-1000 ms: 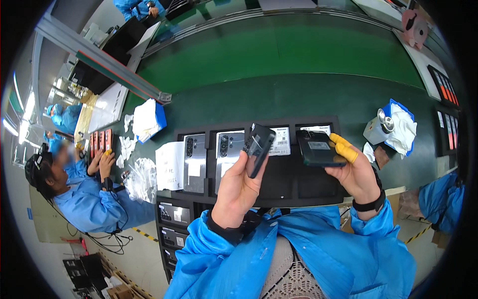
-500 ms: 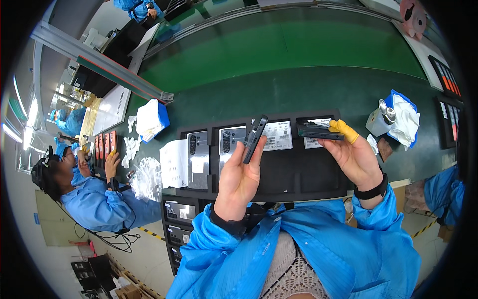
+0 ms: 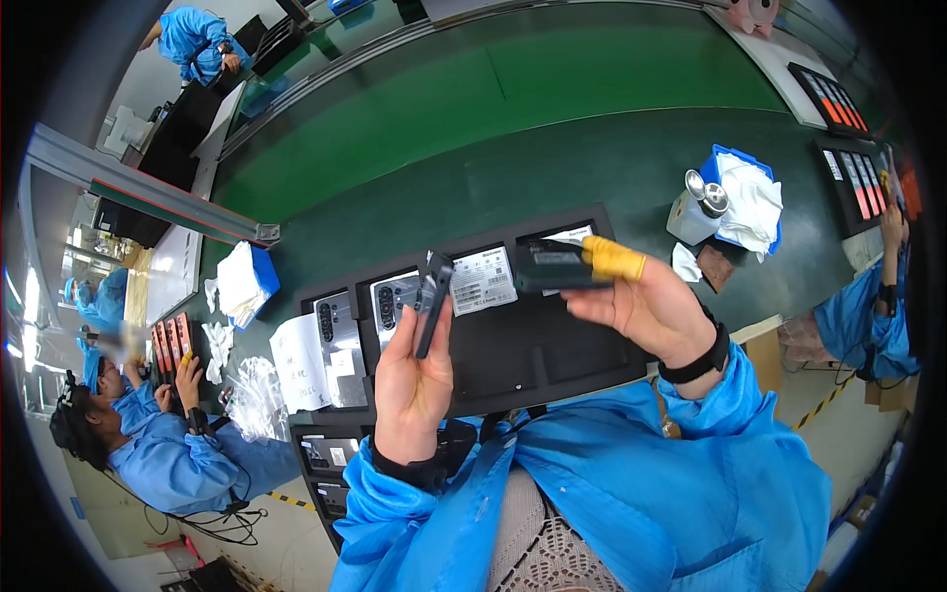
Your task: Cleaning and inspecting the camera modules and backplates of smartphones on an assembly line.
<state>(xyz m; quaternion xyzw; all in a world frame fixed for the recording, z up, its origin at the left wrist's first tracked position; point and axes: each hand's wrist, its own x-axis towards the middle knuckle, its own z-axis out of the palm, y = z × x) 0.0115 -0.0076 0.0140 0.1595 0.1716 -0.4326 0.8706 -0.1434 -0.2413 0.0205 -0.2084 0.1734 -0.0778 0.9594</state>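
My left hand [image 3: 414, 390] grips a dark smartphone [image 3: 432, 314] that stands nearly on edge, its narrow side toward me. In my right hand [image 3: 656, 311], yellow finger cots [image 3: 614, 259] cover some fingertips, and a second dark phone [image 3: 560, 268] is pinched there, tilted. Both phones are above a black slotted tray [image 3: 493, 380]. To the left in this tray lie two phones with several camera lenses, a grey one [image 3: 342, 345] and another [image 3: 392, 296] partly behind my left hand. A phone with a white printed label [image 3: 485, 281] sits between my hands; my right hand's phone partly covers another label.
A paper sheet [image 3: 299, 363], a clear plastic bag [image 3: 258, 400] and a blue bin of white cloths [image 3: 258, 286] lie left. Rightward stand a metal-topped bottle [image 3: 693, 215], a blue bin [image 3: 775, 232] and a brown pad [image 3: 715, 266]. Co-workers [image 3: 187, 449] handle phones at both sides.
The view has turned, so the bench sits tilted and further left. My right hand's phone has rolled to show more of its flat face. Both hands keep their phones.
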